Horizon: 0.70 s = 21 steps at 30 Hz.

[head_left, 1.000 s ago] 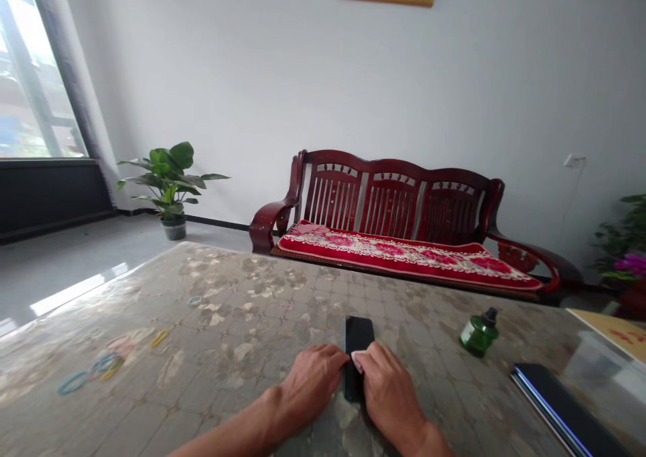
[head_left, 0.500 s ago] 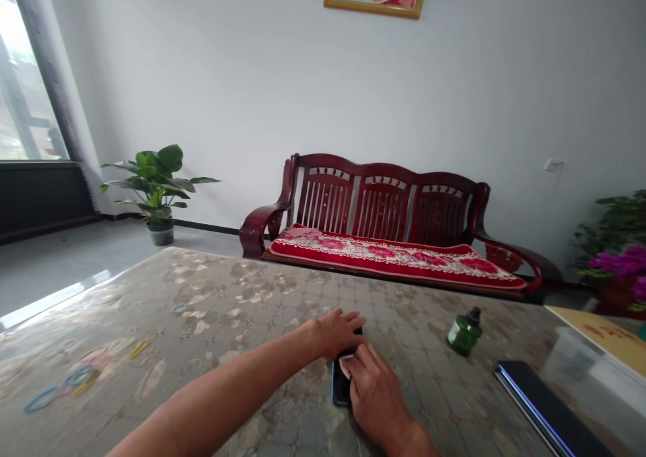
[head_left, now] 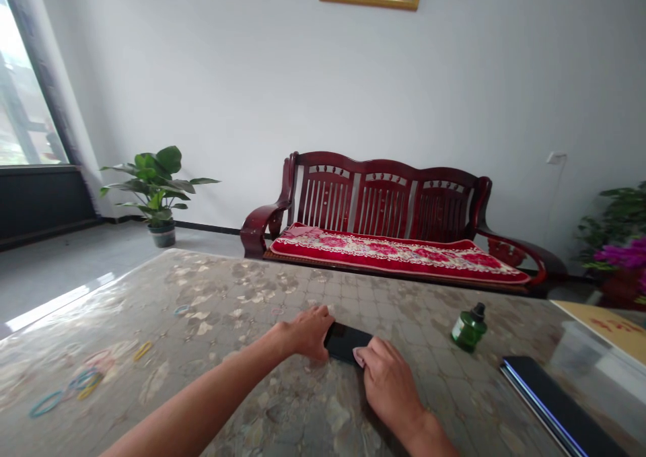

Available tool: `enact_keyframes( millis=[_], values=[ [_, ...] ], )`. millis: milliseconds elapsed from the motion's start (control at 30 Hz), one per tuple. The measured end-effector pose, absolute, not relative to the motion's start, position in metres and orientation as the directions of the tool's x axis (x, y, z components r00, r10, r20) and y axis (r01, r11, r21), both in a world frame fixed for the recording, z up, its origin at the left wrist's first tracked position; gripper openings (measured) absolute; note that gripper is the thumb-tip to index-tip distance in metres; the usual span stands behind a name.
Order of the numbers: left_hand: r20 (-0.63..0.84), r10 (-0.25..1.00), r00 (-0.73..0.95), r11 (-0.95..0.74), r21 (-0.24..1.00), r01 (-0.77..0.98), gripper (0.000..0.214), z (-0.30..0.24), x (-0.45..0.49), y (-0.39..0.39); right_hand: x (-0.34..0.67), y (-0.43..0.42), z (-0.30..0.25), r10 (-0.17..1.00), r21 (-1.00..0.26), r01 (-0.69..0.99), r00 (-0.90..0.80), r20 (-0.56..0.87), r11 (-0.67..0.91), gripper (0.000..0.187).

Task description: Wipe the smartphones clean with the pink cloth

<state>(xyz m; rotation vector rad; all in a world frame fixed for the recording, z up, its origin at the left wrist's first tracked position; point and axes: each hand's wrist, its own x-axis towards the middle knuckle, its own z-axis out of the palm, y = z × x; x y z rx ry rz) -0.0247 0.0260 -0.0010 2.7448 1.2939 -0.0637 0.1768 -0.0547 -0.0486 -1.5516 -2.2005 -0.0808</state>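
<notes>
Taking 12 o'clock as toward the wooden bench (head_left: pixel 383 204), the phone (head_left: pixel 346 342) lies on the tablecloth (head_left: pixel 307 416) between the 2 hands, its long axis running about 9 to 3 and dipping slightly toward 4. The left hand (head_left: pixel 309 330) is on its 9 o'clock end, thumb and fingers apparently clamped across the sides — how firmly, I cannot tell. The right hand (head_left: pixel 391 379) comes in from 4 o'clock, its fingers pinched together on a small pale cloth (head_left: pixel 359 356) at the phone's opposite end; from those fingertips most of the screen stretches toward 10. Both hands are at the phone, so neither is nearer. The table's far edge is well off at 12, the green bottle (head_left: pixel 469 329) well apart near 3, the coloured loops (head_left: pixel 89 383) farther off near 9; patterned cloth spreads widest toward 11.
</notes>
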Motion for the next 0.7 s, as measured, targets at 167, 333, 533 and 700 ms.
enact_keyframes(
  millis=[167, 333, 533, 700],
  values=[
    [-0.005, 0.891, 0.454, -0.449, 0.139, 0.883, 0.047, -0.016, -0.022, -0.011, 0.182, -0.047, -0.047, 0.901, -0.163, 0.941, -0.221, 0.372, 0.298, 0.032],
    [0.082, 0.947, 0.311, -0.320, 0.160, 0.934, 0.061, -0.034, -0.009, -0.045, 0.186, -0.039, -0.046, 0.912, -0.145, 0.959, -0.176, 0.371, 0.244, 0.032],
    [0.143, 0.963, 0.229, -0.246, 0.110, 0.963, 0.060, -0.043, 0.002, -0.056, 0.166, -0.047, -0.046, 0.889, -0.202, 0.915, -0.255, 0.379, 0.349, 0.031],
    [0.069, 0.941, 0.333, -0.340, 0.165, 0.926, 0.067, -0.050, -0.001, -0.069, 0.161, -0.043, -0.047, 0.880, -0.226, 0.898, -0.273, 0.388, 0.378, 0.029]
  ],
)
